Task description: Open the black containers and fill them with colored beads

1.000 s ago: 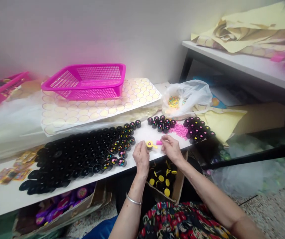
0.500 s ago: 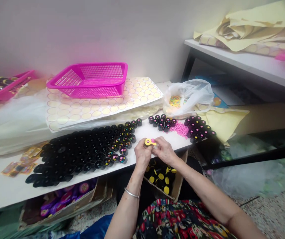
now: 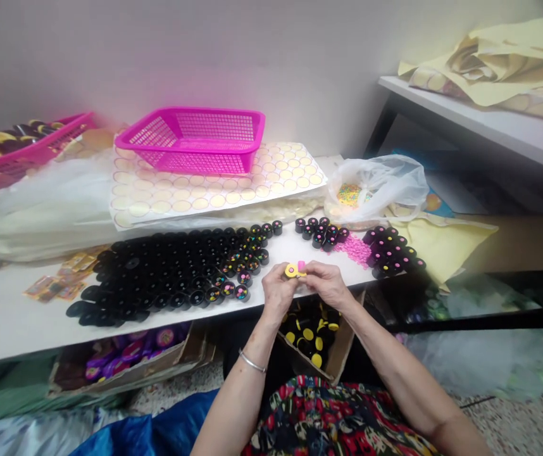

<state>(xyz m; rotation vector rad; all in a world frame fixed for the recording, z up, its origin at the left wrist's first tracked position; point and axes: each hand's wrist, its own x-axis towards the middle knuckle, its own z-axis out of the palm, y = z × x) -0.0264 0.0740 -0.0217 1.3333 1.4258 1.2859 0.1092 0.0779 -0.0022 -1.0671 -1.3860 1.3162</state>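
My left hand (image 3: 278, 292) pinches a small round toy with a yellow cap (image 3: 292, 270) just above the front edge of the white table (image 3: 15, 326). My right hand (image 3: 327, 284) is closed on a small pink piece (image 3: 301, 265) pressed against the yellow cap. The two hands touch each other. To their left lies a wide field of black round cases (image 3: 167, 275), the nearest ones filled with coloured beads. A heap of pink beads (image 3: 355, 250) lies to the right between two clusters of black cases (image 3: 321, 232) (image 3: 392, 251).
A pink basket (image 3: 195, 139) stands on a sheet of round stickers (image 3: 214, 190) at the back. A plastic bag with coloured beads (image 3: 371, 187) sits at right. A carton of yellow-capped pieces (image 3: 312, 335) stands under the table edge. Another pink basket (image 3: 19, 149) is far left; a shelf (image 3: 480, 123) rises right.
My right hand carried the pink piece from the table to the yellow cap in my left hand. Both hands rose slightly and came together. The view shifted left.
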